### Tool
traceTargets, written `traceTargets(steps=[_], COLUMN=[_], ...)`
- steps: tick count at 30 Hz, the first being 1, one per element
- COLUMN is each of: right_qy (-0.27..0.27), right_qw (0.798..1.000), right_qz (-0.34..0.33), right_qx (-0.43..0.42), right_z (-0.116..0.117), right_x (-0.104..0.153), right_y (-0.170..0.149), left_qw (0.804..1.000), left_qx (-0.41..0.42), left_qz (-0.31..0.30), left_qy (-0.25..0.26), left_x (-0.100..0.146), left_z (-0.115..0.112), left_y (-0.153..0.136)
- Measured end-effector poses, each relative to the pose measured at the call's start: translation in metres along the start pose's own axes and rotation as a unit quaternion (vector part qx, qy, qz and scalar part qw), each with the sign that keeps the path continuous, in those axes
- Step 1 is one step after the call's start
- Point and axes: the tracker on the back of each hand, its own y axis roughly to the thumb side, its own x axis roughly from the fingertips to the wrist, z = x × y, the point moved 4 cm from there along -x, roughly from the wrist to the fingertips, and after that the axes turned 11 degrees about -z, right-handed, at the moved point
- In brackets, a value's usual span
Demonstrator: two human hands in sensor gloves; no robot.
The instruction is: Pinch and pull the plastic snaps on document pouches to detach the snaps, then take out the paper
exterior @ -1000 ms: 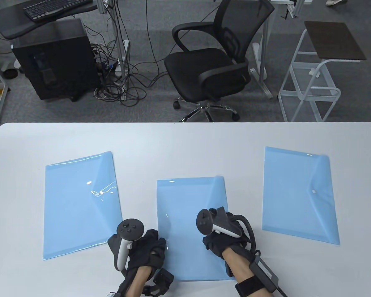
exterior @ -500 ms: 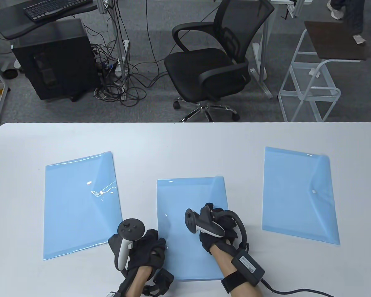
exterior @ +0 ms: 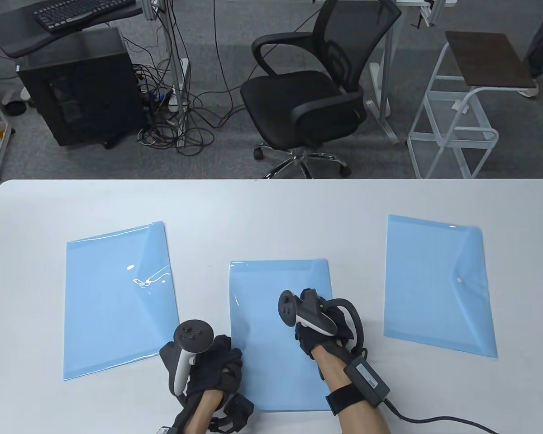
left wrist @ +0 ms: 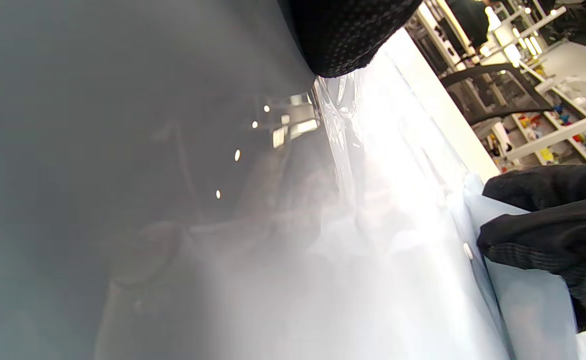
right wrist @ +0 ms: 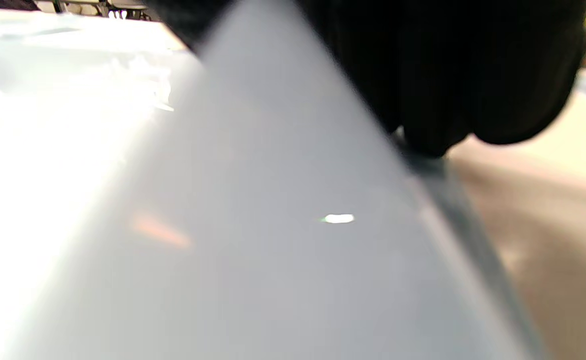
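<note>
Looking down in the table view, three blue document pouches lay on the white table (exterior: pixel 271 208): the left pouch (exterior: pixel 117 298), the middle pouch (exterior: pixel 276 289) nearest the person, and the right pouch (exterior: pixel 439 285), well apart from it, with its white snap (exterior: pixel 459 280) fastened. The left hand (exterior: pixel 212 366) rested on the near-left edge of the middle pouch, pinning it; whether its fingers curled round the edge could not be told. The right hand (exterior: pixel 326 330) sat over that pouch's right side where the flap closes, fingers bent down onto the plastic. The step in hand seemed to be popping this snap, done best by pinching the flap tip close to the stud and lifting while the left hand keeps the body flat.

In the left wrist view, a gloved fingertip (left wrist: pixel 343 45) pressed the glossy pouch edge, and the right hand's fingers (left wrist: pixel 548 225) appeared to pinch the flap just beside a small white snap (left wrist: pixel 468 251).

The right wrist view was blurred; dark fingers (right wrist: pixel 448 75) lay on the flap edge, the hold itself not clear.

Beyond the far edge stood an office chair (exterior: pixel 307 90), a computer tower (exterior: pixel 81 90) and a white cart (exterior: pixel 461 117); none stood in the way, and no paper showed yet.
</note>
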Motion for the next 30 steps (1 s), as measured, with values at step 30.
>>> traceTargets(steps=[30], right_qy=[-0.028], right_qw=[0.997], right_qz=[-0.067], right_qx=[-0.029], right_z=[-0.013], right_x=[0.075], right_y=[-0.024], left_qw=[1.0], left_qx=[0.025], left_qz=[0.005], left_qy=[-0.001], left_x=[0.002], left_z=[0.001], left_y=[-0.004])
